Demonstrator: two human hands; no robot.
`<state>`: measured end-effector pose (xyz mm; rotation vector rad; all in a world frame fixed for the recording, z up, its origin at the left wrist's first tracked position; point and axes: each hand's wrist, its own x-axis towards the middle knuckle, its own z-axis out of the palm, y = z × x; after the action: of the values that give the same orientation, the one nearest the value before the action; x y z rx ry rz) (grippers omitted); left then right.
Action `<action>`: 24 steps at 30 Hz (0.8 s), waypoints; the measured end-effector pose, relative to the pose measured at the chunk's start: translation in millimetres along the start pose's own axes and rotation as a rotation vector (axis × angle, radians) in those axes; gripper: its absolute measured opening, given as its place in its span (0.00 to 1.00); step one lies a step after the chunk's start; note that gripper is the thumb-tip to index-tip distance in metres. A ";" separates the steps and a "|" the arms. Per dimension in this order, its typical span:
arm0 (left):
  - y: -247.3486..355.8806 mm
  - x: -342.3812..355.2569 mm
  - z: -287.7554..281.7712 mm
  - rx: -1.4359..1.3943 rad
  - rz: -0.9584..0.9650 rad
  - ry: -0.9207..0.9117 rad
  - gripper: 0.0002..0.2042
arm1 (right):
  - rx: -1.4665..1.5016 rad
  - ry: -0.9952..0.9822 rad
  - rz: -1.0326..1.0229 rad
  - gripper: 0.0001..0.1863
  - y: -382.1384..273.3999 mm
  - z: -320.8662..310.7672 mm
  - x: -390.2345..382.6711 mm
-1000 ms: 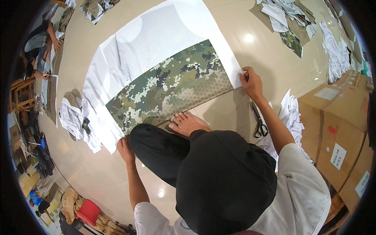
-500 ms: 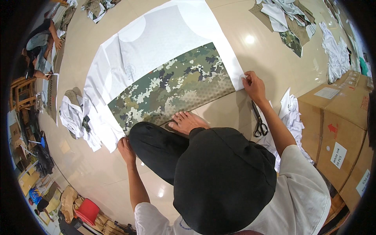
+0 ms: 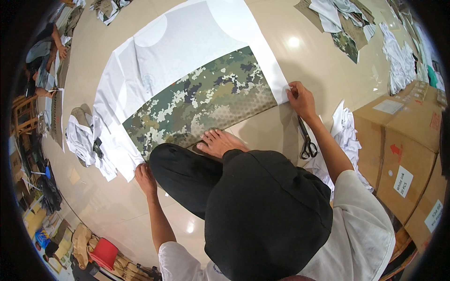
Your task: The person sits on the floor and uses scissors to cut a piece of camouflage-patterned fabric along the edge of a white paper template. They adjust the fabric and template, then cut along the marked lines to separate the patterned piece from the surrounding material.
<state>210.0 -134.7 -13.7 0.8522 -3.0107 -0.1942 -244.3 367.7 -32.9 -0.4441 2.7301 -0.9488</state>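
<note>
A large piece of white fabric with a printed camouflage panel lies spread on the tiled floor before me. Its near left corner is pinched in my left hand, beside my bent knee. At the near right corner, my right hand grips the white edge between thumb and fingers. My bare foot rests by the lower edge of the camouflage panel. A pair of black scissors lies on the floor below my right wrist, partly against white cloth.
Crumpled white cloth lies to the right, against stacked cardboard boxes. More scraps are heaped at left, and a pile of cut pieces lies far right. Another person's arm shows at far left, near a red container.
The view has shifted slightly, so everything sits a little further left and up. Both hands keep their hold on the fabric's corners, and the fabric stays spread out.
</note>
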 end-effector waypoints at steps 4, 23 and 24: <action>2.3 -0.6 -5.7 -0.037 0.026 0.007 0.09 | -0.107 0.102 -0.165 0.16 -7.5 -2.9 -5.0; 28.0 195.2 -22.3 -0.431 -0.153 0.189 0.19 | -0.344 -0.046 -0.268 0.47 -77.9 69.7 22.5; 13.6 208.9 -21.3 -0.417 -0.146 0.217 0.19 | -0.272 0.008 -0.301 0.46 -78.1 72.3 48.0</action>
<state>25.7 -234.9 3.4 0.9691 -2.5706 -0.6559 -251.0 251.7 -44.1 -0.9223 2.8619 -0.6372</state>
